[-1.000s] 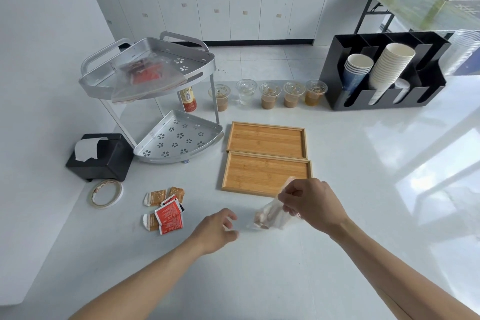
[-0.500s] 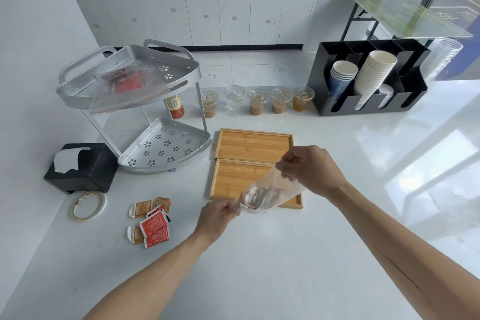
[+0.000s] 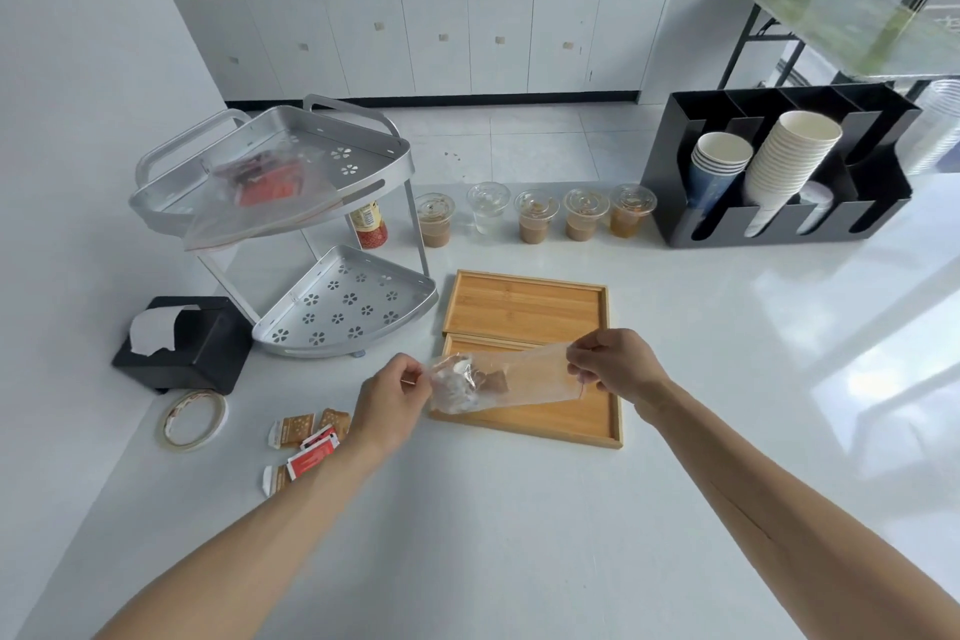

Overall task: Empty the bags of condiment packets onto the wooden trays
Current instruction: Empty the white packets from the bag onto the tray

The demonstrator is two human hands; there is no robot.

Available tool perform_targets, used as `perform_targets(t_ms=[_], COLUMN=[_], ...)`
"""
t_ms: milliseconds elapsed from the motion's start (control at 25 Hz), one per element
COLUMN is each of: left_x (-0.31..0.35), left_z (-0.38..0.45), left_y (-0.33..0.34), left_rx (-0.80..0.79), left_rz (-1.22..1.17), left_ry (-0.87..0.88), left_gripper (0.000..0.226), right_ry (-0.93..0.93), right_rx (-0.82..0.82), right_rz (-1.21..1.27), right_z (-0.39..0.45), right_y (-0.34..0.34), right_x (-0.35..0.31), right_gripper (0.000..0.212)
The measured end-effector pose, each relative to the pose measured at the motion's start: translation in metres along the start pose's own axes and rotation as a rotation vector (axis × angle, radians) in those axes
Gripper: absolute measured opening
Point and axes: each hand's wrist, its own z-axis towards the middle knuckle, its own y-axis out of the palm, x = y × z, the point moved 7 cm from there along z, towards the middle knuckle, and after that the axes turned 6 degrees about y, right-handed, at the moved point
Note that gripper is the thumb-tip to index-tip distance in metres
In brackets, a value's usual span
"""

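Our fingers pinch both ends of a clear bag held level over the near wooden tray.

Going left to right: a black tissue box and a tape roll sit at the far left, with loose condiment packets on the white counter just beside our left hand. That hand grips the bag's bunched end, where brown packets gather; our right hand holds the flatter end closed between thumb and fingertips. The far wooden tray touches the near one. Behind, a second bag of red packets lies on the metal rack's upper shelf. Lidded drink cups line the far edge, and a black cup holder stands at the right.
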Motion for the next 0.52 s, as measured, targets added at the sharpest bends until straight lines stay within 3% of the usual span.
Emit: perform_targets(t_ms=[240, 520], left_x=[0.027, 0.065], left_z=[0.031, 0.059], left_y=[-0.011, -0.018], left_rx=[-0.061, -0.119], left_rz=[0.304, 0.342], left_ry=[0.081, 0.147], left_gripper=[0.007, 0.013], right_ry=[0.166, 0.269], right_rx=[-0.038, -0.042], right_rz=[0.189, 0.312], right_z=[0.029, 0.044], right_y=[0.033, 0.047], right_x=[0.042, 0.055], right_gripper=[0.012, 0.011])
